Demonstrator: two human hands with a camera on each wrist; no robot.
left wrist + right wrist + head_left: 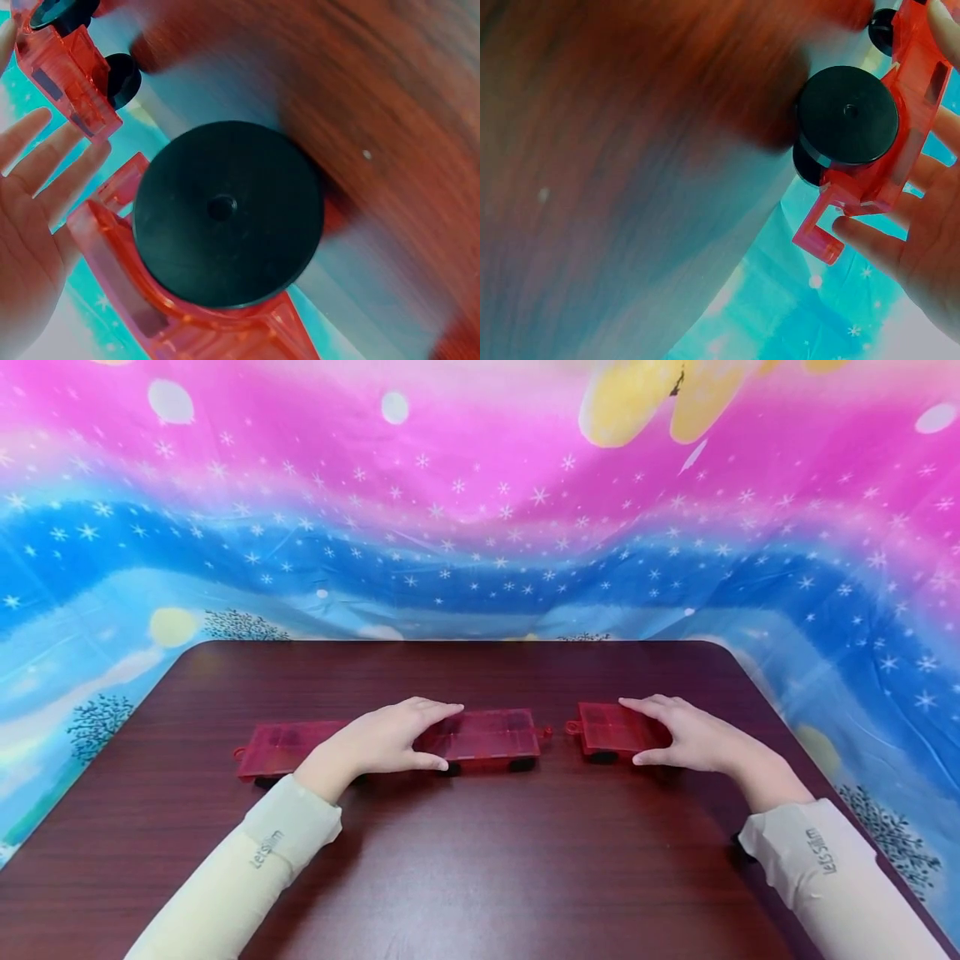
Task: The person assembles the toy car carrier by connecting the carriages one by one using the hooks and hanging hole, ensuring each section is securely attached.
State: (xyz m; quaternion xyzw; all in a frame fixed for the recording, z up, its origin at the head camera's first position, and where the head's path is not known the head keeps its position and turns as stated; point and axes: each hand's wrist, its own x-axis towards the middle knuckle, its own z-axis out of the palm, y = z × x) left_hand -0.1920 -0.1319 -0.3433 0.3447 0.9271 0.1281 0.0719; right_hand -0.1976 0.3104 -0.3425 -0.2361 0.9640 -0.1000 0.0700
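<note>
I have L hand (378, 739) pinching middle red toy wagon (487, 735) across its sides, R hand (693, 735) likewise on right wagon (609, 727), both on table (480, 843). Prob. light, stiff, free-rolling plastic; best hold: side edges.

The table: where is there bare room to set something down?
Two bare patches: the table in front of the red cars, between the sleeves, and the strip behind the cars to the far edge. Crowded: the row itself, under both hands.
</note>
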